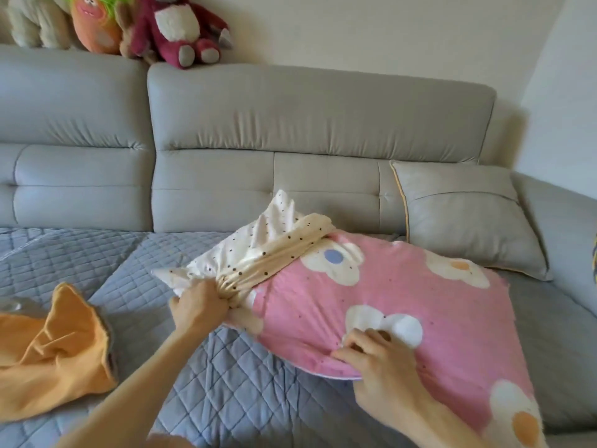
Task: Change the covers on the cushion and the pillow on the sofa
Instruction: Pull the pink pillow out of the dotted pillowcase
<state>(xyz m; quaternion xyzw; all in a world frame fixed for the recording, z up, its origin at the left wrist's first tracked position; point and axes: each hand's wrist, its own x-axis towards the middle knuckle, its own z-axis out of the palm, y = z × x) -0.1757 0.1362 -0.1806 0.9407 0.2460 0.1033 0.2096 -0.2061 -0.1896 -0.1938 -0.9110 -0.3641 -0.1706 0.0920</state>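
**Pillow (pixel 452 334) held at two places**

The left hand (pixel 198 307) grips a tight bunch of cream dotted cloth (pixel 258 253) gathered at the pillow's left end, its fingers curled round the folds. The right hand (pixel 381 363) pinches the pink flowered cover (pixel 403 286) at the pillow's near edge. The pillow fills that cover and lies on the blue quilted throw (pixel 210 383) spread over the sofa seat. Left of the pillow, well apart, a crumpled orange cover (pixel 64 344) lies on the throw. Just behind the pillow's right end a grey cushion (pixel 462 221) leans on the grey sofa back (pixel 323 118). Far behind the pillow, to the left, plush toys (pixel 174 27) sit on top of that back against a pale wall (pixel 387 33).
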